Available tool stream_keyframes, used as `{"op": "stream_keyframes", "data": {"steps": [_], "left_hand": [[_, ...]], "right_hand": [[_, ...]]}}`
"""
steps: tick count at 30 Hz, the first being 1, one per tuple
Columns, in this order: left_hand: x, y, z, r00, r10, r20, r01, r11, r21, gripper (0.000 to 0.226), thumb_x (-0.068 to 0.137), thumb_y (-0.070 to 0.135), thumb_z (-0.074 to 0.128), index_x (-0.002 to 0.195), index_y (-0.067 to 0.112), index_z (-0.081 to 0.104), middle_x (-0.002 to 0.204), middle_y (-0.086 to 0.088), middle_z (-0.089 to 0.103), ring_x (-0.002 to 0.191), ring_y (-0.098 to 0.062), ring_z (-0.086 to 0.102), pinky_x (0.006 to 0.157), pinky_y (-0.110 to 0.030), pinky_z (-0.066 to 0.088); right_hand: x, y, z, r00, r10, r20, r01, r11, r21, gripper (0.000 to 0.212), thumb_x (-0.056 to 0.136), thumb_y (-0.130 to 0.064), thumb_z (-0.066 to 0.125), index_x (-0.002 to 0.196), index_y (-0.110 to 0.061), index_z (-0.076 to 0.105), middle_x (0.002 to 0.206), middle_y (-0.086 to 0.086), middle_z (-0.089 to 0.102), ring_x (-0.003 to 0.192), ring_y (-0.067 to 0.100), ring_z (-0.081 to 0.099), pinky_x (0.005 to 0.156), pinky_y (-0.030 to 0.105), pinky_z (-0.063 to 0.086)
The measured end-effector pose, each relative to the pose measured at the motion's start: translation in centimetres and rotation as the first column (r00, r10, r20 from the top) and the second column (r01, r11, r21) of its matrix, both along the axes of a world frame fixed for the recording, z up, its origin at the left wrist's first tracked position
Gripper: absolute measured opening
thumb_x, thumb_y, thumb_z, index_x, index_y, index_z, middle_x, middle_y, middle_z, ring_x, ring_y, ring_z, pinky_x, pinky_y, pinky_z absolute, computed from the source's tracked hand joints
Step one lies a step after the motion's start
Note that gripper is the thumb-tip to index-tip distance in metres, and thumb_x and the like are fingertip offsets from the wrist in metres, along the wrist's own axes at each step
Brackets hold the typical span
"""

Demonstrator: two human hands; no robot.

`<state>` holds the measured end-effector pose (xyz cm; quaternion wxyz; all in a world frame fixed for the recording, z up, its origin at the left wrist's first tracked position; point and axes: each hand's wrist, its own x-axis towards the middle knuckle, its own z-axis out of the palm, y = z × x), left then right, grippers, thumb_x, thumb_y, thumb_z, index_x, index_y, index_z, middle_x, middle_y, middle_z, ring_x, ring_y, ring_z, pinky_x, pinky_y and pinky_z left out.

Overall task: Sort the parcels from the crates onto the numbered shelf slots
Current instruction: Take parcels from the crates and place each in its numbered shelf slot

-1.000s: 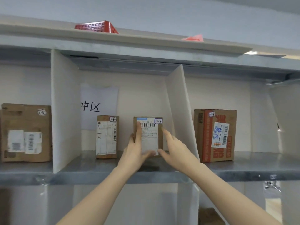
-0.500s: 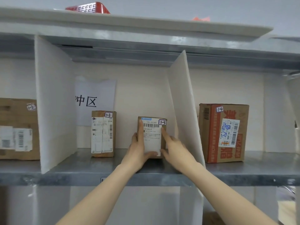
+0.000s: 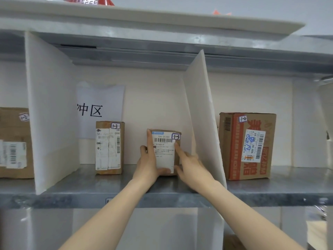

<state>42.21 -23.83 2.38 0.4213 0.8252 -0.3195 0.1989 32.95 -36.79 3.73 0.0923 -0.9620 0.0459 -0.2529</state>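
Through the head camera I count four parcels, all brown cartons standing upright on one grey metal shelf board (image 3: pixel 90 183). The small parcel (image 3: pixel 164 150), tagged 1-3, stands in the middle slot, right of centre and near the cream back wall (image 3: pixel 155 105). A second parcel (image 3: pixel 109 147) with the same tag shares that slot, well apart to the left. One large parcel (image 3: pixel 14 141) tagged 1-2 sits in the left slot, cut off by the picture edge. One red-printed parcel (image 3: pixel 248 145) tagged 1-4 sits in the right slot.

I see two hands. The left hand (image 3: pixel 146 165) grips the small parcel: forefinger straight up its left front edge, thumb across the bottom of the label, other fingers wrapped round the left side. The right hand (image 3: pixel 191 165) only touches it, forefinger laid straight on the right front edge and thumb at the lower right corner. I cannot tell how its other fingers lie.

Two white dividers bound the slot. The left divider (image 3: pixel 52 109) stands straight and the right divider (image 3: pixel 201 114) looks slanted. One paper sign (image 3: pixel 99 107) hangs on the wall behind the second parcel. An upper shelf (image 3: pixel 144 20) closes the slot overhead and carries one red basket (image 3: pixel 90 0), cropped at the top.

Bare board runs between the two 1-3 parcels. The right hand fills the narrow gap between the small parcel and the right divider. Both forearms cross the board's front edge.
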Motion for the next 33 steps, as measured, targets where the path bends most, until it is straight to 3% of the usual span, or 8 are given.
{"op": "stream_keyframes", "data": {"steps": [6, 10, 15, 20, 25, 30, 33], "left_hand": [[0.2, 0.5, -0.2, 0.999, 0.024, 0.044, -0.025, 0.999, 0.033, 0.148, 0.064, 0.03, 0.09, 0.123, 0.054, -0.043, 0.12, -0.007, 0.036, 0.102, -0.034, 0.058, 0.09, -0.042, 0.048], [-0.3, 1.3, 0.4, 0.989, 0.107, 0.103, -0.115, 0.991, 0.072, 0.142, 0.067, 0.041, 0.086, 0.142, 0.032, -0.034, 0.143, -0.018, 0.026, 0.118, -0.038, 0.051, 0.093, -0.045, 0.047], [-1.9, 2.9, 1.8, 0.965, 0.212, 0.156, -0.239, 0.955, 0.178, 0.123, 0.075, 0.063, 0.069, 0.153, 0.013, -0.012, 0.156, -0.017, 0.014, 0.136, -0.038, 0.035, 0.096, -0.048, 0.043], [-4.8, 5.7, 2.0, 0.919, 0.26, 0.297, -0.314, 0.937, 0.15, 0.09, 0.085, 0.077, 0.036, 0.146, 0.011, 0.031, 0.147, -0.011, 0.038, 0.134, -0.03, 0.035, 0.103, -0.044, 0.035], [-9.7, 6.3, 1.7, 0.868, 0.047, 0.495, -0.116, 0.987, 0.111, 0.071, 0.086, 0.067, 0.029, 0.132, 0.021, 0.056, 0.129, 0.003, 0.061, 0.119, -0.02, 0.052, 0.092, -0.035, 0.038], [-13.8, 2.8, 1.8, 0.878, -0.298, 0.373, 0.194, 0.937, 0.291, 0.063, 0.089, 0.066, 0.03, 0.13, 0.026, 0.056, 0.128, 0.01, 0.06, 0.117, -0.014, 0.052, 0.096, -0.031, 0.039], [-16.4, -1.8, 1.9, 0.818, -0.477, 0.322, 0.369, 0.864, 0.343, 0.059, 0.095, 0.061, 0.035, 0.142, 0.025, 0.046, 0.141, 0.007, 0.051, 0.129, -0.012, 0.045, 0.106, -0.034, 0.038]], "right_hand": [[-0.5, -0.2, 0.2, 1.0, 0.008, 0.023, -0.008, 1.0, -0.004, 0.072, 0.098, -0.024, 0.051, 0.156, -0.025, 0.009, 0.143, 0.011, 0.044, 0.117, 0.037, 0.051, 0.094, 0.046, 0.047], [-1.1, 0.5, 0.7, 0.999, 0.012, 0.047, -0.011, 1.0, -0.013, 0.066, 0.098, -0.024, 0.051, 0.154, -0.021, 0.017, 0.14, 0.013, 0.046, 0.118, 0.036, 0.052, 0.095, 0.044, 0.047], [-2.3, 1.8, 0.9, 0.995, -0.025, 0.1, 0.029, 0.999, -0.039, 0.06, 0.096, -0.022, 0.051, 0.151, -0.019, 0.028, 0.133, 0.014, 0.052, 0.112, 0.041, 0.056, 0.088, 0.044, 0.049], [-5.6, 3.0, 1.3, 0.981, -0.05, 0.186, 0.066, 0.995, -0.078, 0.043, 0.095, -0.026, 0.051, 0.136, -0.016, 0.044, 0.125, 0.01, 0.058, 0.106, 0.036, 0.059, 0.084, 0.045, 0.05], [-10.8, 2.6, 1.5, 0.948, -0.093, 0.305, 0.113, 0.993, -0.046, 0.033, 0.094, -0.03, 0.056, 0.124, -0.018, 0.053, 0.112, -0.001, 0.064, 0.097, 0.025, 0.063, 0.081, 0.044, 0.052], [-17.6, 0.5, 1.2, 0.912, -0.194, 0.361, 0.227, 0.973, -0.051, 0.028, 0.091, -0.028, 0.062, 0.118, -0.02, 0.057, 0.099, -0.004, 0.067, 0.084, 0.018, 0.064, 0.073, 0.04, 0.055], [-22.2, -1.6, 0.9, 0.888, -0.334, 0.316, 0.374, 0.924, -0.076, 0.034, 0.092, -0.031, 0.06, 0.124, -0.023, 0.054, 0.111, -0.006, 0.066, 0.096, 0.018, 0.064, 0.079, 0.039, 0.054]]}}
